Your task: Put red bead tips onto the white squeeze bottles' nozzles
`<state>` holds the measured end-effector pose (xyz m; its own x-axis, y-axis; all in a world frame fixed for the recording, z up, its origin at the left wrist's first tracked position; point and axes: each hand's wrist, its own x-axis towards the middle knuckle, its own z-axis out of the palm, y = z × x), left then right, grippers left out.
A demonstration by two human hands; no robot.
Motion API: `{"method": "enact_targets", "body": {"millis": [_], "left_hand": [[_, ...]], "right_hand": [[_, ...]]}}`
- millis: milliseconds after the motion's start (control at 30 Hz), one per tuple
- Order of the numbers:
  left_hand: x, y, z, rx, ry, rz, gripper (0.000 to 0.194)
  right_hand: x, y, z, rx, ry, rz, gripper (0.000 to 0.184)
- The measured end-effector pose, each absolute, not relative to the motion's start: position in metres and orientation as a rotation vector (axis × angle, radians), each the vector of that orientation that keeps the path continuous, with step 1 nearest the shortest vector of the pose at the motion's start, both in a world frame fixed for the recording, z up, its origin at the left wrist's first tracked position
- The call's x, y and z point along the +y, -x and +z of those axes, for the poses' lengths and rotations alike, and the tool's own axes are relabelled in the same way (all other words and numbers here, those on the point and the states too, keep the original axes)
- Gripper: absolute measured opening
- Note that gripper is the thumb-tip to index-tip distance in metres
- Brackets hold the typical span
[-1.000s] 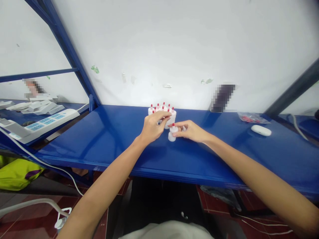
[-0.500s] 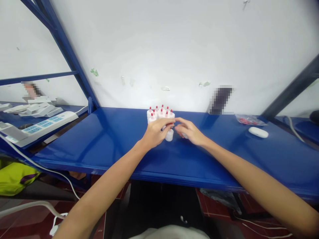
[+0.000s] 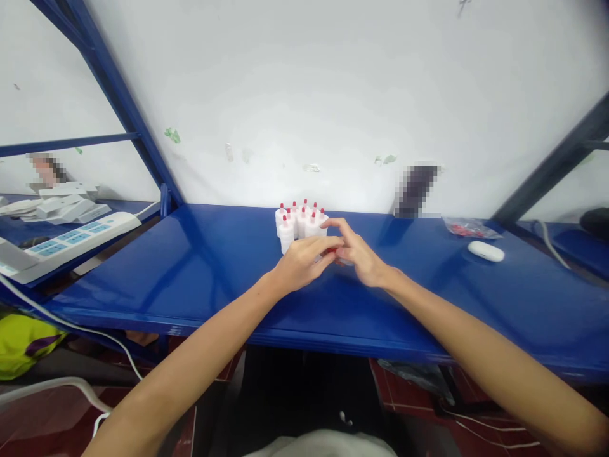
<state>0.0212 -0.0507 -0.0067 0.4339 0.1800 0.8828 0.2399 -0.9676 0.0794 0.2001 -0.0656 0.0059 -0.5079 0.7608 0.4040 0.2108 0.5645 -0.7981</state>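
On a glossy blue table by a scuffed wall stand bottles

White wall behind blue table

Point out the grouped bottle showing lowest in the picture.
The front-left bottle, just beyond the left hand: its white body reaches farther down the picture than any visible part of the other grouped bottles.

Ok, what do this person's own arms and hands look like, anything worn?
The left hand and right hand are ungloved, with no watch or bracelet visible at either wrist. Both forearms are bare, with no sleeve in frame.
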Motion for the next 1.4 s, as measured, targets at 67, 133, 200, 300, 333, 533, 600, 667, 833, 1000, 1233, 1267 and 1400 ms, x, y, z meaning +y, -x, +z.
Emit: {"method": "enact_targets", "body": {"millis": [67, 133, 200, 300, 333, 533, 600, 667, 833, 1000, 1233, 1267, 1400], "left_hand": [[-0.05, -0.021, -0.008, -0.354, 2.605, -1.592, 0.019], [-0.048, -0.021, -0.01, -0.331, 2.632, -1.566, 0.02], [-0.047, -0.02, -0.011, -0.342, 2.667, -1.525, 0.02], [-0.046, -0.02, -0.012, -0.386, 2.687, -1.49, 0.02], [-0.046, -0.02, -0.011, -0.391, 2.686, -1.493, 0.021], [-0.047, -0.021, -0.007, -0.359, 2.6, -1.562, 0.027], [-0.045, -0.019, -0.004, -0.401, 2.536, -1.628, 0.023], [-0.042, -0.016, -0.001, -0.501, 2.443, -1.753, 0.018], [-0.034, -0.008, 0.003, -0.673, 2.34, -1.974, 0.016], [-0.034, -0.007, 0.004, -0.698, 2.369, -1.893, 0.019], [-0.036, -0.005, 0.008, -0.773, 2.286, -1.912, 0.021], [-0.037, -0.004, 0.008, -0.794, 2.282, -1.893, 0.022], [-0.037, -0.005, 0.008, -0.789, 2.254, -1.885, 0.021]], "right_hand": [[-0.067, -0.2, 0.007, -2.073, 0.808, 0.794, 0.048], [-0.069, -0.199, 0.008, -2.1, 0.822, 0.708, 0.045], [-0.071, -0.198, 0.008, -2.114, 0.825, 0.644, 0.043], [-0.074, -0.197, 0.009, -2.113, 0.84, 0.551, 0.043], [-0.074, -0.197, 0.01, -2.1, 0.852, 0.524, 0.043], [-0.074, -0.196, 0.013, -2.026, 0.887, 0.548, 0.04], [-0.071, -0.198, 0.011, -2.008, 0.889, 0.561, 0.037], [-0.067, -0.202, 0.009, -1.959, 0.894, 0.547, 0.03], [-0.058, -0.207, 0.007, -1.829, 0.937, 0.596, 0.02], [-0.054, -0.204, 0.009, -1.816, 1.066, 0.579, 0.03], [-0.05, -0.205, 0.0, -1.832, 1.1, 0.527, 0.052], [-0.05, -0.204, -0.002, -1.856, 1.136, 0.486, 0.054], [-0.048, -0.201, -0.003, -1.934, 1.221, 0.286, 0.052]]}}
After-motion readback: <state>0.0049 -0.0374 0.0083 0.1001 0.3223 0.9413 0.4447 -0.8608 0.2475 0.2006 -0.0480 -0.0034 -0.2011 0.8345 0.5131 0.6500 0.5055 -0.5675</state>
